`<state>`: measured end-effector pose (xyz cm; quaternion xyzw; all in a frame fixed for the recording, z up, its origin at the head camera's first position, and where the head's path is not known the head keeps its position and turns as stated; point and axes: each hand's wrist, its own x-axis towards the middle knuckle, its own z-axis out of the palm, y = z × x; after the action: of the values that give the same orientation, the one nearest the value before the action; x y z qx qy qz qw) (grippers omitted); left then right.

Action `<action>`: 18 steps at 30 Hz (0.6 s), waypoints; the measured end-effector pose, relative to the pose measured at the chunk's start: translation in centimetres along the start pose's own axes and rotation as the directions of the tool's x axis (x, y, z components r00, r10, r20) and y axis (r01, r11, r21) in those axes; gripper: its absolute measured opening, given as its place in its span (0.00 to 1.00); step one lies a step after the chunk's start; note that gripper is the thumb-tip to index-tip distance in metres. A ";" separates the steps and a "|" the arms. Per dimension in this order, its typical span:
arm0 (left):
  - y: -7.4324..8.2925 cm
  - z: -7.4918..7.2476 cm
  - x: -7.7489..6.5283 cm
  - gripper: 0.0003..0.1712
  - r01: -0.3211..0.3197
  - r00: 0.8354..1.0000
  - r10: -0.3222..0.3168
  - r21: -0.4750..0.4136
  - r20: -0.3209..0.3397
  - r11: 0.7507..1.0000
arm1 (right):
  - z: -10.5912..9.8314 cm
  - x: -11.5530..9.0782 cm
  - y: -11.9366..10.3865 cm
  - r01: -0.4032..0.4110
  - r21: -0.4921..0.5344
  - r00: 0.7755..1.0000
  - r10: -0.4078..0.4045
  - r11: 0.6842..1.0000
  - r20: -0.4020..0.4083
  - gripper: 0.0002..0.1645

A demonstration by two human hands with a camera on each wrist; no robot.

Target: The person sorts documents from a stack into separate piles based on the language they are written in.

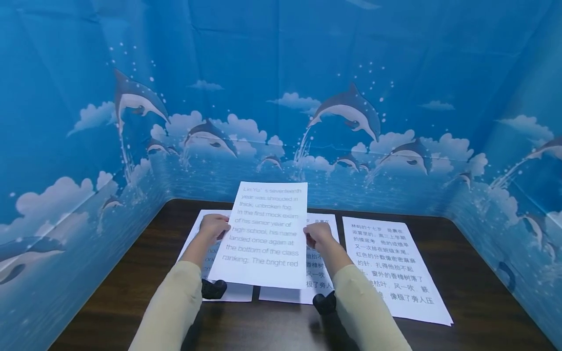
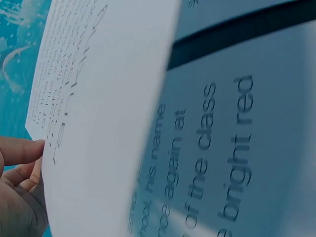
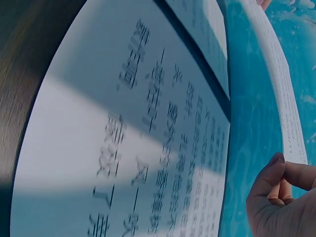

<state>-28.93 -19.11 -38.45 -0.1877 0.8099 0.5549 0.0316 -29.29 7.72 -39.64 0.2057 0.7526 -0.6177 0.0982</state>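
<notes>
Between both hands a white sheet of paper (image 1: 267, 234) printed with large English text is held up above the table, tilted toward me. My left hand (image 1: 214, 227) pinches its left edge; in the left wrist view the thumb and fingers of that hand (image 2: 22, 182) meet at the paper's border. On the opposite edge, my right hand (image 1: 319, 234) pinches with thumb and forefinger, as the right wrist view shows for the hand (image 3: 281, 197). Beneath lie a left sheet (image 1: 239, 292) with English print and a middle sheet (image 1: 325, 224) with Chinese characters, both partly hidden by the raised paper.
A third sheet (image 1: 391, 263) with Chinese characters lies at the right, partly covered by the right sleeve (image 1: 364, 302). Dark wood table (image 1: 259, 326) runs back to a blue dolphin-print curtain (image 1: 281, 73) on several sides. Black straps (image 1: 213, 288) sit under the wrists.
</notes>
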 end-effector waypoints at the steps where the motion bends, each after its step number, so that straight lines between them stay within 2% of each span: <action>1: -0.1 -0.3 0.1 0.16 -0.005 1.000 0.005 0.001 -0.001 1.000 | 0.3 -0.1 0.0 0.004 0.005 1.000 -0.004 1.000 0.005 0.12; 9: -1.0 -2.5 0.3 0.17 -0.008 1.000 0.008 0.021 0.013 1.000 | 2.5 -0.9 0.0 -0.004 0.024 1.000 0.004 1.000 0.012 0.12; 15: -1.4 -4.1 -0.7 0.18 0.005 1.000 -0.005 0.066 0.003 0.998 | 4.2 -1.4 0.1 0.021 0.040 0.999 -0.022 0.999 0.022 0.12; 18: -1.5 -4.7 -1.0 0.19 0.026 0.999 -0.024 0.069 -0.027 0.997 | 4.9 -1.8 0.1 0.030 0.044 0.999 -0.031 0.999 0.031 0.13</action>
<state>-26.78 -23.61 -37.74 -0.2036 0.8266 0.5236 0.0345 -28.11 2.67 -40.04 0.1864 0.7403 -0.6387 0.0962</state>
